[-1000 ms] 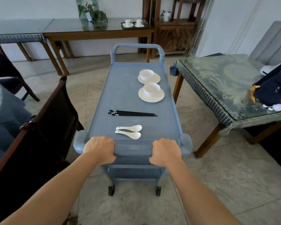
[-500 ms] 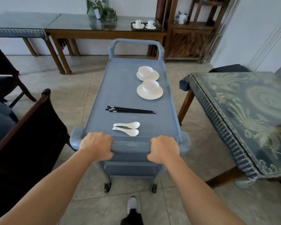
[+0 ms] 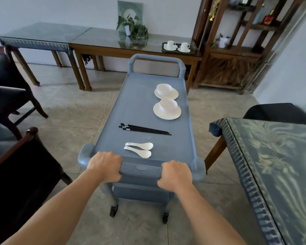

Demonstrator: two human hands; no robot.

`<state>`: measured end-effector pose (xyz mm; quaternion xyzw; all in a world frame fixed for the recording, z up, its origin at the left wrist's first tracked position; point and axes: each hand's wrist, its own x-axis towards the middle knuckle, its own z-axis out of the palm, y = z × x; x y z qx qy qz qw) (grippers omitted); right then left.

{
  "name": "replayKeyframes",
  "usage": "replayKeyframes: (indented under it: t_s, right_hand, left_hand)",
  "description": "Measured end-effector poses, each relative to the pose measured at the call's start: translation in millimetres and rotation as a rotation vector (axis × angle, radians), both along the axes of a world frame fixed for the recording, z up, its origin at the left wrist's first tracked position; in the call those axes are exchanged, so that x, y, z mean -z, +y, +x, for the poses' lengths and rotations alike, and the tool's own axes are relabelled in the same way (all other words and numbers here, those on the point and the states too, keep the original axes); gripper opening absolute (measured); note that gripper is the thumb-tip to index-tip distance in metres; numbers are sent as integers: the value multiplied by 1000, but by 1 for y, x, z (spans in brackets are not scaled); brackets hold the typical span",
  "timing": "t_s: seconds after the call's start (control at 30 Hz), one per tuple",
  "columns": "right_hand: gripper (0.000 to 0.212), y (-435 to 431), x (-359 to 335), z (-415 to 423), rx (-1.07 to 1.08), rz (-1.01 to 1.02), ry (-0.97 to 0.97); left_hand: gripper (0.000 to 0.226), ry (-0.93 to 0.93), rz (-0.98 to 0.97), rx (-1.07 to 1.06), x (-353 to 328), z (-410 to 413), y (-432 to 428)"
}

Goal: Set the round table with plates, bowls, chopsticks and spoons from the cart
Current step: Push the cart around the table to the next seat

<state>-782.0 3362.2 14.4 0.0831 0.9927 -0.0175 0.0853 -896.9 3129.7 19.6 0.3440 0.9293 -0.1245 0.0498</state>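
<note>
Cart (image 3: 140, 103) isn't unloaded yet, left hand (image 3: 104, 165) and right hand (image 3: 176, 173) both curl round its near-edge handle (image 3: 140, 168) to steer it.

Bare arms, bare hands: a person seen from a head-worn camera.
The left hand (image 3: 104, 167) and right hand (image 3: 176, 174) present backs and knuckles to the lens, nails out of sight; the left forearm (image 3: 60, 206) and right forearm (image 3: 207, 209) run uncovered from wrist to the lower frame edge, broadening toward the camera.
</note>
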Motion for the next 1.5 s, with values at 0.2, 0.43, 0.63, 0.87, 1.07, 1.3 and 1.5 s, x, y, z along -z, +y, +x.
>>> replayKeyframes:
  t_s: [0.2, 0.43, 0.63, 0.87, 1.07, 1.3, 1.5]
  right_hand:
    - [28, 56, 6, -70, -68, -31, 28]
    - [31, 133, 9, -149, -193, -48, 50]
    - [32, 193, 9, -214, -299, -45, 38]
    - [26, 239, 6, -292, -412, 1, 31]
    - [24, 270, 5, -376, -464, 36, 34]
    - [21, 289, 3, -492, -495, 55, 42]
    - [20, 288, -1, -594, -515, 26, 0]
  left_hand:
    - [25, -8, -8, -78, -1, -54, 49]
    - [27, -7, -11, -243, -3, -102, 120]
    - [22, -14, 2, -352, -4, -138, 171]
    - [25, 23, 22, -425, 3, -185, 211]
    - [27, 22, 98, -466, 5, -242, 239]
    - [32, -17, 144, -514, 3, -335, 264]
    - [30, -39, 162, -588, -2, -424, 273]
